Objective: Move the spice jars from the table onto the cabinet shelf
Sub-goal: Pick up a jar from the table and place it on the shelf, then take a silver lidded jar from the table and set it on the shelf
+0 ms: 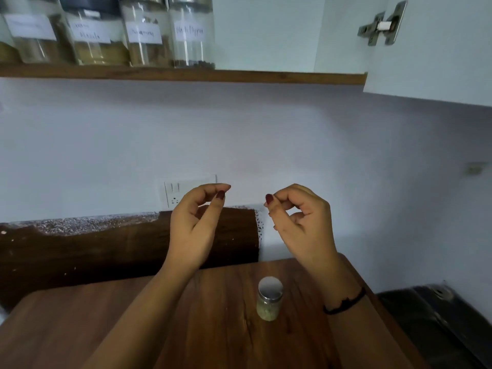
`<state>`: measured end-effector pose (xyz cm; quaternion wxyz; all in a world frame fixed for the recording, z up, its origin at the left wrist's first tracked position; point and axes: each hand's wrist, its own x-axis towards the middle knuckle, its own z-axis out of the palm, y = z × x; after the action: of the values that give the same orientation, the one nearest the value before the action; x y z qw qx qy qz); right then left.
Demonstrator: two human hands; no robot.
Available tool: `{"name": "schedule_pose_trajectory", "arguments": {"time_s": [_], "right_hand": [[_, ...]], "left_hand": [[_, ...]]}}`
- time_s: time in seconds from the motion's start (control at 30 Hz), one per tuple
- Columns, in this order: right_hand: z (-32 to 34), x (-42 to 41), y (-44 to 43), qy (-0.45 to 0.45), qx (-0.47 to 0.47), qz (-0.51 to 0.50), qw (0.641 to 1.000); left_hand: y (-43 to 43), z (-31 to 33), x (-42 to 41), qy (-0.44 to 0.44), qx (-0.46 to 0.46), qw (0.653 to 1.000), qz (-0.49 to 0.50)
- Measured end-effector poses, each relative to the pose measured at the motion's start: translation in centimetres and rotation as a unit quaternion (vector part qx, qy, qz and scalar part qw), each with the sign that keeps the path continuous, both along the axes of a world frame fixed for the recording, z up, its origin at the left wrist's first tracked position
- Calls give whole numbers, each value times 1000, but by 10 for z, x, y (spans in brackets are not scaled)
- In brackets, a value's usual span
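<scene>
**Both hands raised and empty above one spice jar (269,299) on the table (213,336).**

Your left hand (194,222) and right hand (300,219) hang in the air with fingers loosely curled, holding nothing. The small glass jar with its metal lid stands upright, long axis vertical, below the hands and nearer to you. It sits between your forearms, just beside the right wrist, so the right hand is likely the nearer one and would come down and back to reach it. The cabinet shelf (266,76) lies above and to the left. It carries four labelled jars (190,33) in a row, with bare board to their right.
</scene>
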<state>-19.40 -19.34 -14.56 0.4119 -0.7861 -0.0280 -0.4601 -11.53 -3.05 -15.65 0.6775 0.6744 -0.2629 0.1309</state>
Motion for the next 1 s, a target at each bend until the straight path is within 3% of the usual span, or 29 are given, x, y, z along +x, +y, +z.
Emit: {"name": "schedule_pose_trajectory", "arguments": {"time_s": [0.27,0.4,0.67,1.0], "right_hand": [[-48,12,12,21,8,-1,1000],[-72,17,17,85,54,-10,995],[-125,15,21,124,65,-37,989],[-139,27,9,160,91,-15,983]], "left_hand": [[21,-57,18,75,-27,996,-34],[31,-88,27,115,-24,992,-46],[39,-144,32,210,-28,974,-76],[27,-154,25,187,19,978,-90]]}}
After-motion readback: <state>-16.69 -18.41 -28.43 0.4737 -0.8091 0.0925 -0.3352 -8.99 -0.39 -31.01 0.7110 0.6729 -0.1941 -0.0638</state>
